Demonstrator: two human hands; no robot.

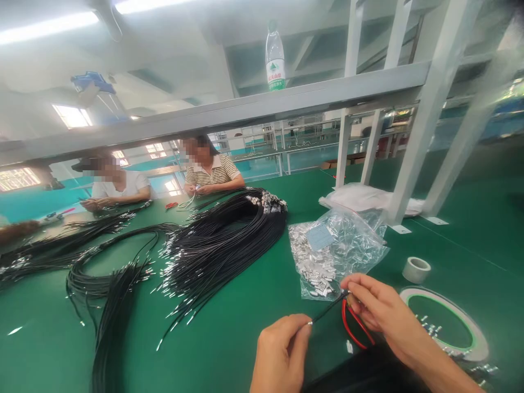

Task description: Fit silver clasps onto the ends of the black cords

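A short stretch of black cable (328, 309) runs between my two hands, low on the right of the head view. My left hand (282, 349) is closed, thumb and forefinger pinching the cable where a small silvery tip shows. Up and to the right, my right hand (379, 311) pinches the other end of this stretch between thumb and fingertips. Red handles (347, 327), apparently of a hand tool, show just below the right hand; whether its fingers touch them I cannot tell. A clear plastic bag (364, 245) with many small silver metal sleeves (319, 275) lies just beyond.
Black cable bundles (229, 240) with silvery ends spread over the green table (213, 349). A tape roll (416, 269) and a pale ring (477, 333) lie right. Grey shelf posts (421, 120) stand behind, a bottle (275, 60) above. Two people (213, 169) sit opposite.
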